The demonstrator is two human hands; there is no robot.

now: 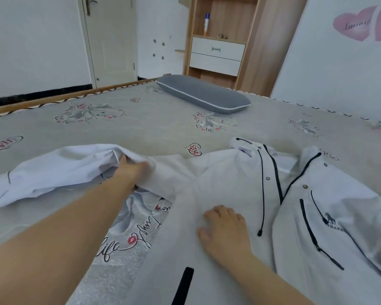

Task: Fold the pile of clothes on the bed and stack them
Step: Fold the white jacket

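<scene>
- Folding a white jacket [229, 183] that lies front-up on the bed [141, 128], zip open, dark piping and a small horse logo on the chest panel.
- Left hand [133, 172] reaches out to the jacket's sleeve [53, 172]; fingers curled round the cloth near the shoulder seam, holding it bunched. Sleeve is lifted and crumpled, trailing off to the left over the sheet.
- Judgement: grip sits at the shoulder end so the whole sleeve can swing in across the body in one pull.
- Right hand [224, 227] lies flat on the jacket's front panel, fingers spread and relaxed, holding nothing, just pressing.
- Judgement: this hand pins the body so the jacket does not slide or wrinkle while the sleeve is drawn over.
- Jacket is near the bed's front edge, close to the person; right side of it is still spread out, hood end pointing away.
- Grey pillow [204, 94] sits well apart at the far end of the bed, near a wooden cabinet [218, 53].
- No other clothes or finished stack in view, so cannot tell how much of the pile is done.
- Early step for this garment: sleeve not yet folded in.
- Risk: the bunched sleeve may land creased and need smoothing.
</scene>
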